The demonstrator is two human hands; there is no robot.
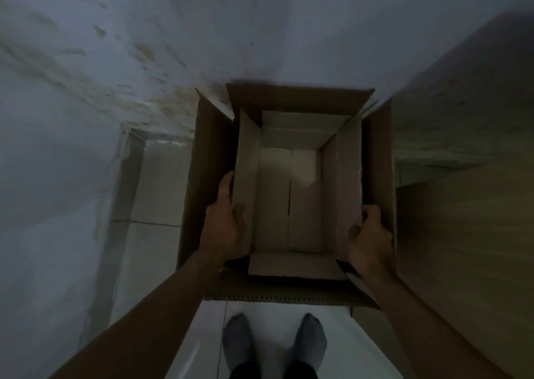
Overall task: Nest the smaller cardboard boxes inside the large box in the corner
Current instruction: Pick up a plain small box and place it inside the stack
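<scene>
A smaller cardboard box [291,202], pale, open-topped and empty, sits upright inside the large box [206,176], whose brown flaps stand open around it, against the far wall.

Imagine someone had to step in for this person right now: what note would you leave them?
Left hand: gripping the left wall of the smaller box.
Right hand: gripping its right wall.
The smaller box, open and empty, sits inside the large box, which stands on the tiled floor in the corner, flaps up.
Done: one box is in, or nearly; I cannot tell whether it rests on the bottom.
Left: lower it fully if needed, let go, fetch any other small boxes; none are in view.
</scene>
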